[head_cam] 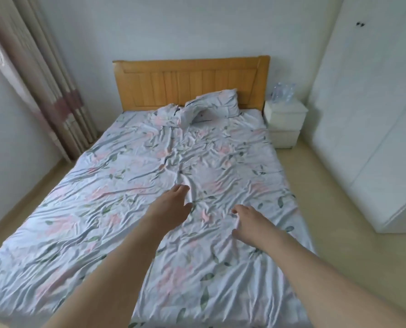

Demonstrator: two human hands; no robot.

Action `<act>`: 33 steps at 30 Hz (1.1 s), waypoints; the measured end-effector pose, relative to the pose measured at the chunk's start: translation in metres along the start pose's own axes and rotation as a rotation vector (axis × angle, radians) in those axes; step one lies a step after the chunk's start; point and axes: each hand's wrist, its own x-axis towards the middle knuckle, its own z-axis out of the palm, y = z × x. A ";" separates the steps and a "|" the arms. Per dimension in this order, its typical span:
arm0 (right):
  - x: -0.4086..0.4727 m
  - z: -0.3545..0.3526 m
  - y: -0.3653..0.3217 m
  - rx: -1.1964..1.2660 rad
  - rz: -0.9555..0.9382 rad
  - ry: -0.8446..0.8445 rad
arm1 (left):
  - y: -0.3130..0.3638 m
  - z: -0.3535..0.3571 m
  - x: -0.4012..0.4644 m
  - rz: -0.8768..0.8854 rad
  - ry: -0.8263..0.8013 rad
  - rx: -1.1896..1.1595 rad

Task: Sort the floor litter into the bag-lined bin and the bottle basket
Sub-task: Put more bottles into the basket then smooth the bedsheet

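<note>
Both hands reach out over the bed with nothing in them. The left hand point(173, 204) stretches forward, fingers straight and relaxed, apparently just above the sheet; whether it touches the cloth cannot be told. The right hand point(249, 223) hangs a little nearer the person, fingers loosely bent downward and spread, also holding nothing. They look like hands lifted for balance or in mid-gesture, not hands placed to pick anything up.

Under both hands lies the crumpled floral sheet point(131, 209) of the bed. Well beyond the left hand's fingertips, a bunched pillow point(211, 102) leans against the wooden headboard point(190, 79). Far ahead of the right hand stands a white nightstand point(284, 119) with clear plastic packaging point(283, 93) on top, possibly bottles, though too blurred to say. A white wardrobe point(372, 114) runs along the wall beyond the right hand; curtains point(31, 86) hang far off past the left.

No floor litter, bag-lined bin or bottle basket is in view; the visible strips of floor point(339, 245) beside the bed show none. The sorting likely waits on the person turning toward them.
</note>
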 end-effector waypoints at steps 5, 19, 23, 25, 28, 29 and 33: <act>-0.060 -0.114 0.152 0.015 0.119 0.169 | 0.196 0.013 0.070 0.169 -0.040 0.025; -0.031 -0.297 0.417 0.048 0.231 0.282 | 0.479 0.067 0.264 0.387 -0.102 0.127; 0.030 -0.356 0.482 -0.017 0.204 0.312 | 0.529 0.091 0.353 0.339 -0.090 0.038; 0.061 -0.388 0.513 -0.019 0.197 0.295 | 0.555 0.095 0.403 0.313 -0.081 0.007; 0.098 -0.435 0.557 -0.026 0.204 0.282 | 0.593 0.095 0.460 0.259 -0.087 -0.039; 0.108 -0.451 0.570 -0.024 0.201 0.285 | 0.605 0.094 0.476 0.252 -0.093 -0.039; 0.151 -0.502 0.619 0.006 0.179 0.296 | 0.648 0.094 0.542 0.242 -0.084 -0.028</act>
